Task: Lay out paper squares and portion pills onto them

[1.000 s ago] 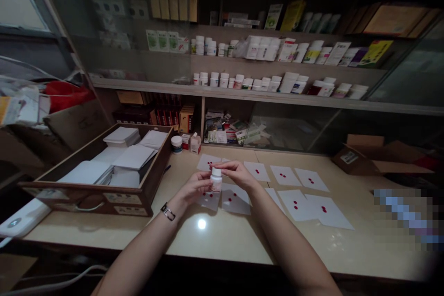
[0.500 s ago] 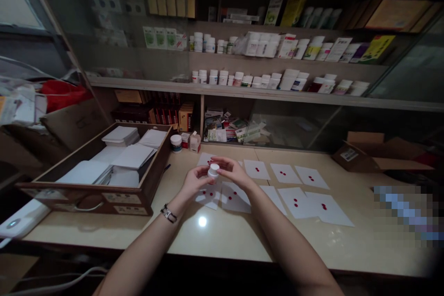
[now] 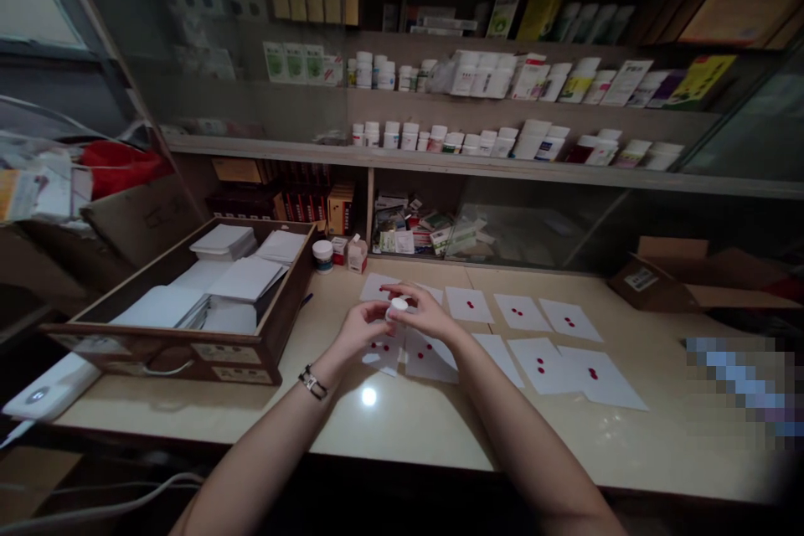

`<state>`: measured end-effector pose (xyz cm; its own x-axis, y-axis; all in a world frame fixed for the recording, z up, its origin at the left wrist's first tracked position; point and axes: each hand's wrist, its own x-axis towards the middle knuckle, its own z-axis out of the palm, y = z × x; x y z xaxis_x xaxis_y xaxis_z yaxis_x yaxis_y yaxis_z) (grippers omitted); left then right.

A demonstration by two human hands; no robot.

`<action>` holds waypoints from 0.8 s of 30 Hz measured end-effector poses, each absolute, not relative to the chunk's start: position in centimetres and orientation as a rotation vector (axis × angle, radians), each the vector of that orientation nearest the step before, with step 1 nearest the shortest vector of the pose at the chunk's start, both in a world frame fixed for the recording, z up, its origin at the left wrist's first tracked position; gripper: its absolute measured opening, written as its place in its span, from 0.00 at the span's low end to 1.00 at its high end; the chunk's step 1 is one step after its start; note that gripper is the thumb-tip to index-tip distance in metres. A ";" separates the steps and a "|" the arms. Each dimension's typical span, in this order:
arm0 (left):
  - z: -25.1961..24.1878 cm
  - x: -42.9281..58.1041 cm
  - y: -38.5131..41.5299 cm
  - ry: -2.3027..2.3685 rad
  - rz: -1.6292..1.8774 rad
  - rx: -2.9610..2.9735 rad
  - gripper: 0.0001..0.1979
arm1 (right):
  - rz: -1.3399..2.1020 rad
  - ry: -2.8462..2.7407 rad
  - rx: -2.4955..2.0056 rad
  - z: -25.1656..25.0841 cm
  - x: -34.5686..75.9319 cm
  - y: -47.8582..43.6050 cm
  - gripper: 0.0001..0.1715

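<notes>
The fingers [image 3: 409,293] of both hands are closed on one white-capped bottle [image 3: 397,307], grasping it from either side. Only the cap and a small part of the body show; the rest is hidden by the fingers. The bottle is held off the desk [image 3: 414,431], between the left hand [image 3: 363,327] and the right hand [image 3: 427,311], above the middle of the sheets.

A metal-link wristwatch [image 3: 312,383] is worn on the left wrist. Below and around the hands, ten white paper sheets [image 3: 468,305] lie on the desk in two rows of five. The two left sheets of the far row are partly hidden by the hands. Each sheet in clear view carries a small group of red dots, and the two rightmost near sheets overlap.

To the left stands one wooden drawer [image 3: 157,358] holding stacks of white paper. One blue pen [image 3: 306,300] lies just beside its right wall. Beyond the drawer's far right corner stand one white jar [image 3: 322,255] and two small cartons [image 3: 357,256]. One opened cardboard box [image 3: 646,280] sits at the far right. Two rows of white medicine bottles stand on a shelf [image 3: 440,163] behind glass.
</notes>
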<state>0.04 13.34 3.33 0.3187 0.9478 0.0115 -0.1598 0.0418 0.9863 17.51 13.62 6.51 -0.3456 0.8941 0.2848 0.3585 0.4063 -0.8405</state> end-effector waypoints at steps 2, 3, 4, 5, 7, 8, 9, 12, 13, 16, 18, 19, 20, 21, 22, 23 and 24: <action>3.6 0.0 13.2 0.841 1.025 1.200 0.24 | 0.931 -1.929 -1.056 6.6 17.8 13.6 0.21; 3.7 -0.1 13.2 0.851 1.041 1.216 0.24 | 0.927 -1.936 -1.056 6.7 17.9 13.6 0.20; 3.8 -0.2 13.2 0.870 1.063 1.243 0.24 | 0.899 -1.938 -1.059 6.7 17.9 13.5 0.19; 3.8 -0.3 13.3 0.893 1.083 1.273 0.23 | 0.852 -1.937 -1.059 6.7 17.8 13.5 0.18; 3.6 -0.4 13.4 0.945 1.121 1.326 0.22 | 0.757 -1.948 -1.044 6.7 17.5 13.6 0.16; 3.5 -0.5 13.5 0.981 1.137 1.355 0.21 | 0.720 -1.965 -1.038 6.8 17.3 13.9 0.15; 3.4 -0.5 13.6 1.029 1.158 1.388 0.21 | 0.690 -1.989 -1.040 6.8 17.0 14.4 0.14; 2.9 -0.8 13.8 1.238 1.247 1.584 0.24 | 0.610 -2.040 -1.133 7.1 16.3 17.1 0.14; 2.8 -0.9 13.9 1.312 1.257 1.685 0.26 | 0.557 -2.041 -1.194 7.2 16.0 18.5 0.14; 2.7 -1.1 13.8 1.485 1.158 1.958 0.32 | 0.311 -2.029 -1.438 7.1 15.0 23.0 0.15; 2.6 -1.2 13.8 1.566 1.048 2.030 0.31 | 0.187 -2.016 -1.614 6.8 14.3 25.6 0.14; 2.6 -1.2 13.8 1.597 1.004 2.043 0.31 | 0.156 -2.001 -1.681 6.5 13.9 26.7 0.14; 2.6 -1.2 13.8 1.625 0.971 2.050 0.30 | 0.140 -1.986 -1.728 6.2 13.6 27.5 0.14; 2.6 -1.3 13.9 1.650 0.946 2.054 0.29 | 0.133 -1.974 -1.753 5.8 13.3 28.2 0.14; 2.6 -1.3 14.0 1.676 0.928 2.057 0.29 | 0.130 -1.966 -1.763 5.5 13.1 28.7 0.13; 2.6 -1.2 14.0 1.700 0.917 2.060 0.28 | 0.130 -1.961 -1.767 5.1 12.9 29.0 0.13; 2.6 -1.2 14.1 1.721 0.908 2.063 0.28 | 0.130 -1.958 -1.772 4.7 12.8 29.2 0.13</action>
